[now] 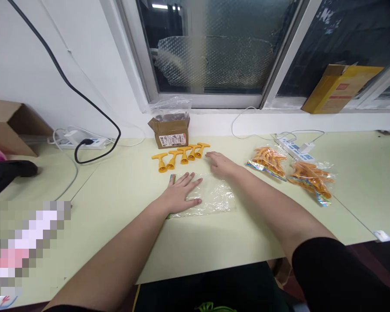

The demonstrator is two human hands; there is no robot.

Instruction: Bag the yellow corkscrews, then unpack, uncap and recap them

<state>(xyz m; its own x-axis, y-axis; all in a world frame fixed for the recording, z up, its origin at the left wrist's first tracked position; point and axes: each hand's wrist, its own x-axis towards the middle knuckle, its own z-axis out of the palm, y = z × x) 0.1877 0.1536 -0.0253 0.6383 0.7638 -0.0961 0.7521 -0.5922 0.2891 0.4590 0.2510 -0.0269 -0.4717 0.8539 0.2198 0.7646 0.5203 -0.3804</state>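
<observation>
My left hand (178, 194) lies flat with fingers spread on a clear plastic bag (214, 197), pressing its left part to the table. Beyond the bag, several yellow T-shaped plastic pieces (184, 156) with hollow, cone-like ends stand in a slanting row. My right hand (221, 164) reaches over the bag's far right corner, its fingers stretched toward the rightmost piece (202, 150). A small gap seems to part the fingertips from that piece, and nothing shows in the hand.
Right of my arm lie two filled bags (269, 161) (312, 178) of similar orange-yellow pieces. An opened cardboard box (171, 133) stands behind the row. Power strips (294, 149) (81, 141) and a black cable (99, 108) sit along the wall; a black object (13, 173) is at left.
</observation>
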